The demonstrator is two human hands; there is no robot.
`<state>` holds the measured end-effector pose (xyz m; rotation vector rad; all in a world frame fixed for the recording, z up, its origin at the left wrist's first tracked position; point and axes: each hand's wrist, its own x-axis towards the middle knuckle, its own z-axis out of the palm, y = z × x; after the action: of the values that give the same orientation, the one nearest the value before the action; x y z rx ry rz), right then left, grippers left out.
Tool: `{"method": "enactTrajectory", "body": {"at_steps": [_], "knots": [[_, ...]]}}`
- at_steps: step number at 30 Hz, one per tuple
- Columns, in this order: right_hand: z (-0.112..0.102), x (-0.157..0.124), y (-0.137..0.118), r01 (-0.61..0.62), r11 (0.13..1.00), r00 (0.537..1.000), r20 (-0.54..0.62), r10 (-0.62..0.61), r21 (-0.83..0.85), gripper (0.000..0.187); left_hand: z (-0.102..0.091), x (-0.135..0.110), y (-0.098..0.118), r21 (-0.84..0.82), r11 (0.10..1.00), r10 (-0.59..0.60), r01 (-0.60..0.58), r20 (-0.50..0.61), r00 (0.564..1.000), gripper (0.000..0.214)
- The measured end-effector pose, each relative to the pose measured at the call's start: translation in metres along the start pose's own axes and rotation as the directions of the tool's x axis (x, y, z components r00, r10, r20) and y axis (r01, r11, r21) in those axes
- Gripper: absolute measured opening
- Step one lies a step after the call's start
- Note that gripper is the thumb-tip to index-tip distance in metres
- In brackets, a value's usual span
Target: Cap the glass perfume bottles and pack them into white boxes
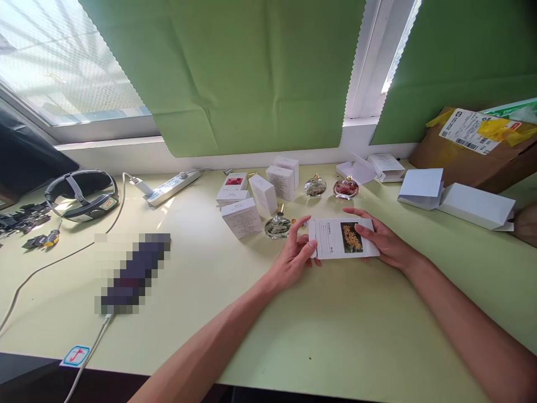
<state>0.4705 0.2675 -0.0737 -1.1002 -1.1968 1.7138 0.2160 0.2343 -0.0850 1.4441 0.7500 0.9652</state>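
A white cardboard box with a photo of yellow-orange flowers lies between my hands, just above the table. My left hand pinches its left end between thumb and fingers. At the right end, my right hand grips it, the thumb resting beside the photo. Right behind my left hand sits an oval glass bottle with a gold top. Two more round bottles stand farther back, one with pale contents and one with red contents.
Several white boxes stand grouped behind my left hand. Opened white cartons lie at right, before a brown parcel. Leftward are a pixelated dark object on a cable, a power strip and a headset.
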Motion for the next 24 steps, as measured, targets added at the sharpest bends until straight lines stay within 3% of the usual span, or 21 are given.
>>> {"method": "enactTrajectory", "body": {"at_steps": [17,24], "knots": [[-0.0081,0.0012,0.0021,0.025,0.999,0.999,0.025,-0.024,-0.035,0.062,-0.0004,0.0012,-0.0016,0.013,1.000,0.013,-0.013,0.029,1.000,0.058],[-0.0068,0.0004,0.0011,0.024,0.999,0.999,0.033,-0.023,-0.044,0.067,-0.0017,0.0010,-0.0013,0.046,0.999,0.008,-0.007,-0.012,1.000,0.053]]}}
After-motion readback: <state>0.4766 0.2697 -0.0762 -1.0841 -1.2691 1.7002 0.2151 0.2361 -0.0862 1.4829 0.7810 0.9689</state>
